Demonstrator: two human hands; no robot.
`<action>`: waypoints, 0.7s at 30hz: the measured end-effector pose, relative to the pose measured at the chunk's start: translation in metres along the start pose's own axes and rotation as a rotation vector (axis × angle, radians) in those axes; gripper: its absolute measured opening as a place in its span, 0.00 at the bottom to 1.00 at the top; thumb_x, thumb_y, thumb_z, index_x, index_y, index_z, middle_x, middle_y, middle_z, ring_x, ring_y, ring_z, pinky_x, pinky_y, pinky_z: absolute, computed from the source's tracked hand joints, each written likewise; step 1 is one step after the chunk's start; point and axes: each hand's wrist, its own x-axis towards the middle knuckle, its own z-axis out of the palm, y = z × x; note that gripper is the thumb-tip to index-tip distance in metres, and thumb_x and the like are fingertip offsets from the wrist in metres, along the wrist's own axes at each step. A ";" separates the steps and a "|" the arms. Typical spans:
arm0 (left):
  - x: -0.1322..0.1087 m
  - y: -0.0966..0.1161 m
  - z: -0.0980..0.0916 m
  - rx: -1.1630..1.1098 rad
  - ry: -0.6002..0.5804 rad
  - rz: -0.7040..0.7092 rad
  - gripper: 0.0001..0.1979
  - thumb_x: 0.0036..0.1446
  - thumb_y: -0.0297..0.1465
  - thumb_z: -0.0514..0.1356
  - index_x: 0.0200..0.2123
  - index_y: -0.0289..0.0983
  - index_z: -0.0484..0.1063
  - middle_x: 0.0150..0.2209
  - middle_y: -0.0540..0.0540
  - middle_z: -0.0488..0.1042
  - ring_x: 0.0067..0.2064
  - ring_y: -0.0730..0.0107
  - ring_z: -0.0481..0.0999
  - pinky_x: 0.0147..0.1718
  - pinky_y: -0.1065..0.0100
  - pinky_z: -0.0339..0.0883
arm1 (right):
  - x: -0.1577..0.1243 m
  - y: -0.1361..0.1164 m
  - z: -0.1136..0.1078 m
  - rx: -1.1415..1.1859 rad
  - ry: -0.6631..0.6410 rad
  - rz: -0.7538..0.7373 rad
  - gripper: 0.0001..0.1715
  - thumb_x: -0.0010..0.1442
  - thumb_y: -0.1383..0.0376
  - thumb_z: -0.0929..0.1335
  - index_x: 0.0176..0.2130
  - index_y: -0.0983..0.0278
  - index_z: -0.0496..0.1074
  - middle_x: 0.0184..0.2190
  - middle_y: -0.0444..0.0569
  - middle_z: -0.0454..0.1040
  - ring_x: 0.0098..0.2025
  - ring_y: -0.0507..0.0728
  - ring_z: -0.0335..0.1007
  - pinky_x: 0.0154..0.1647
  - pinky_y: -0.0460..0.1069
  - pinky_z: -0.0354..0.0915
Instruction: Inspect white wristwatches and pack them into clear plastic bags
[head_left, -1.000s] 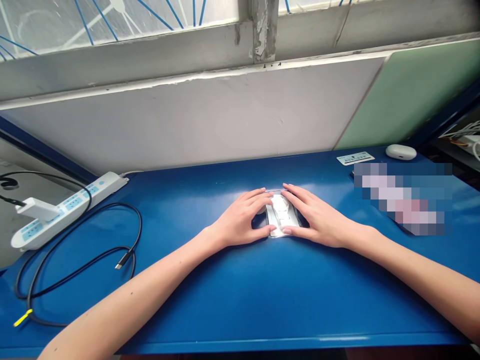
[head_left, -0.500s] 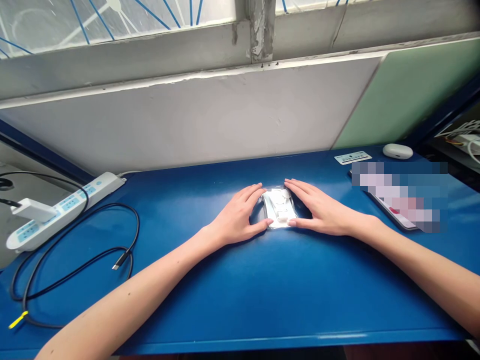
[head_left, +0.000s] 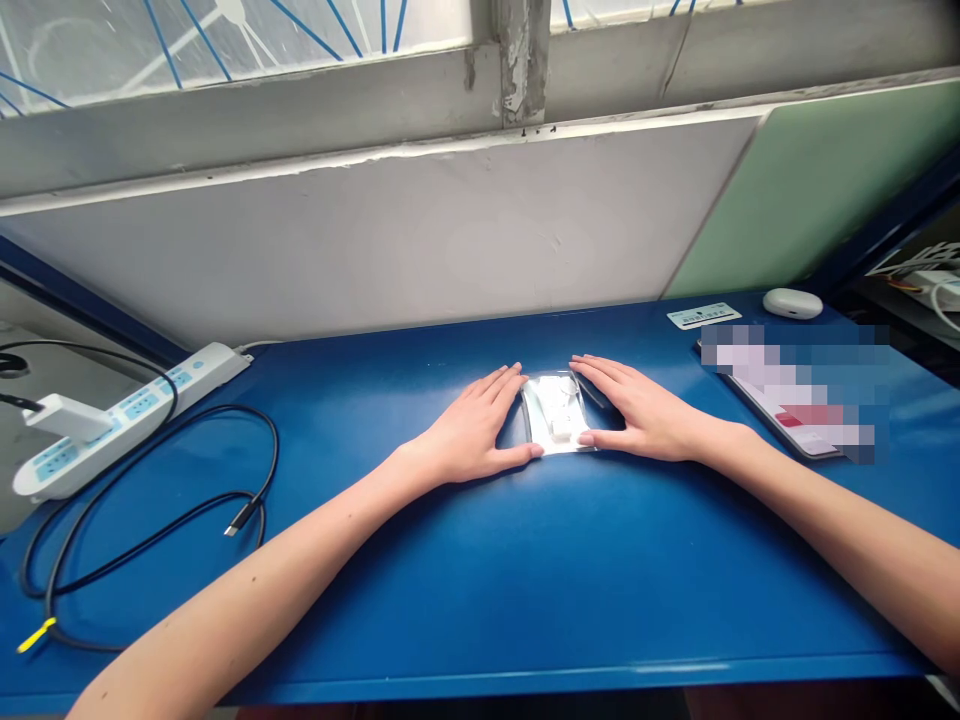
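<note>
A small clear plastic bag (head_left: 559,413) with white parts inside lies flat on the blue table (head_left: 480,580), near its middle. My left hand (head_left: 471,432) rests on the table at the bag's left edge, fingers stretched out and thumb touching the bag's near corner. My right hand (head_left: 637,414) lies at the bag's right edge, fingers extended and thumb at the near right corner. Both hands frame the bag without gripping it.
A white power strip (head_left: 127,415) with a plugged-in adapter lies at the far left, and a black cable (head_left: 150,520) loops beside it. A white earbud case (head_left: 792,303), a white label (head_left: 703,316) and a phone (head_left: 787,410) sit at the right. A wall panel stands behind.
Both hands have drawn slightly apart, so more of the bag shows between them. The bag lies a little farther from me than before.
</note>
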 end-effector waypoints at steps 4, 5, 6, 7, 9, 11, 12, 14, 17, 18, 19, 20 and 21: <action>0.000 -0.002 -0.001 0.005 -0.005 -0.006 0.46 0.59 0.55 0.58 0.69 0.31 0.50 0.72 0.32 0.48 0.72 0.48 0.47 0.68 0.51 0.49 | -0.002 0.003 0.001 0.003 0.007 -0.013 0.57 0.59 0.39 0.66 0.72 0.68 0.47 0.71 0.65 0.51 0.71 0.72 0.49 0.67 0.68 0.56; -0.001 -0.002 -0.001 0.001 0.000 -0.008 0.46 0.59 0.55 0.58 0.69 0.31 0.50 0.72 0.32 0.48 0.72 0.49 0.47 0.68 0.51 0.49 | -0.002 0.004 0.002 0.009 0.010 -0.025 0.57 0.59 0.39 0.66 0.72 0.66 0.45 0.71 0.64 0.50 0.71 0.73 0.48 0.66 0.68 0.56; -0.001 -0.002 0.000 -0.004 0.002 -0.011 0.47 0.59 0.55 0.58 0.69 0.32 0.50 0.72 0.33 0.48 0.72 0.49 0.47 0.68 0.51 0.48 | -0.003 0.006 0.002 0.015 0.011 -0.038 0.58 0.59 0.40 0.66 0.72 0.65 0.44 0.72 0.64 0.49 0.71 0.73 0.48 0.66 0.68 0.56; -0.001 -0.002 0.000 -0.009 0.006 -0.014 0.46 0.58 0.55 0.59 0.69 0.32 0.50 0.72 0.33 0.48 0.73 0.49 0.47 0.68 0.51 0.48 | -0.003 0.007 0.001 0.022 0.009 -0.050 0.58 0.58 0.40 0.67 0.73 0.64 0.43 0.72 0.63 0.49 0.71 0.73 0.47 0.66 0.68 0.56; -0.001 -0.002 0.002 -0.007 0.021 -0.015 0.46 0.58 0.55 0.59 0.69 0.32 0.50 0.72 0.33 0.47 0.73 0.48 0.44 0.69 0.50 0.46 | -0.004 0.009 0.001 0.033 -0.003 -0.061 0.60 0.58 0.40 0.67 0.73 0.64 0.42 0.72 0.63 0.49 0.71 0.74 0.46 0.66 0.68 0.56; -0.001 -0.003 0.004 0.002 0.039 -0.015 0.46 0.58 0.55 0.59 0.69 0.33 0.51 0.72 0.34 0.47 0.73 0.47 0.43 0.69 0.48 0.43 | -0.004 0.010 0.000 0.037 -0.020 -0.062 0.60 0.57 0.40 0.68 0.73 0.65 0.42 0.72 0.64 0.49 0.71 0.74 0.46 0.66 0.68 0.56; -0.001 -0.003 0.004 0.005 0.048 -0.014 0.46 0.58 0.55 0.59 0.69 0.34 0.51 0.72 0.34 0.47 0.73 0.47 0.42 0.69 0.47 0.42 | -0.003 0.010 0.000 0.036 -0.026 -0.062 0.61 0.57 0.39 0.68 0.73 0.65 0.42 0.72 0.64 0.49 0.71 0.74 0.46 0.66 0.69 0.55; -0.002 -0.003 0.006 -0.001 0.059 -0.014 0.45 0.58 0.55 0.58 0.70 0.35 0.51 0.72 0.35 0.49 0.73 0.47 0.43 0.69 0.46 0.41 | -0.003 0.010 0.000 0.027 -0.028 -0.061 0.61 0.57 0.39 0.68 0.72 0.66 0.44 0.71 0.65 0.51 0.71 0.74 0.46 0.67 0.68 0.55; -0.002 -0.002 0.005 -0.010 0.054 -0.022 0.45 0.59 0.54 0.58 0.70 0.36 0.50 0.71 0.35 0.50 0.73 0.47 0.45 0.69 0.46 0.42 | -0.002 0.009 0.001 0.006 -0.023 -0.050 0.60 0.56 0.38 0.68 0.72 0.68 0.46 0.71 0.66 0.52 0.71 0.73 0.47 0.67 0.67 0.55; -0.002 -0.001 0.005 -0.009 0.049 -0.027 0.45 0.59 0.54 0.58 0.70 0.35 0.50 0.71 0.35 0.50 0.73 0.47 0.46 0.69 0.46 0.42 | -0.001 0.009 0.002 -0.002 -0.021 -0.046 0.60 0.56 0.38 0.67 0.72 0.68 0.47 0.70 0.66 0.52 0.71 0.73 0.48 0.67 0.67 0.55; -0.002 0.000 0.004 -0.007 0.046 -0.032 0.45 0.59 0.54 0.58 0.70 0.35 0.50 0.71 0.34 0.50 0.73 0.47 0.46 0.69 0.47 0.42 | -0.001 0.008 0.002 -0.009 -0.019 -0.042 0.60 0.57 0.38 0.67 0.72 0.69 0.47 0.70 0.66 0.53 0.71 0.73 0.48 0.67 0.67 0.56; -0.002 0.000 0.004 -0.003 0.044 -0.037 0.45 0.59 0.54 0.58 0.70 0.34 0.50 0.71 0.33 0.50 0.73 0.47 0.46 0.69 0.47 0.42 | -0.001 0.008 0.002 -0.016 -0.016 -0.041 0.60 0.57 0.38 0.67 0.72 0.69 0.46 0.70 0.66 0.53 0.71 0.73 0.49 0.67 0.68 0.56; -0.002 0.001 0.004 0.001 0.043 -0.042 0.45 0.59 0.54 0.58 0.70 0.33 0.50 0.71 0.33 0.49 0.73 0.47 0.46 0.69 0.48 0.41 | -0.001 0.007 0.002 -0.021 -0.012 -0.043 0.59 0.58 0.39 0.67 0.72 0.69 0.46 0.70 0.67 0.53 0.71 0.73 0.49 0.66 0.68 0.56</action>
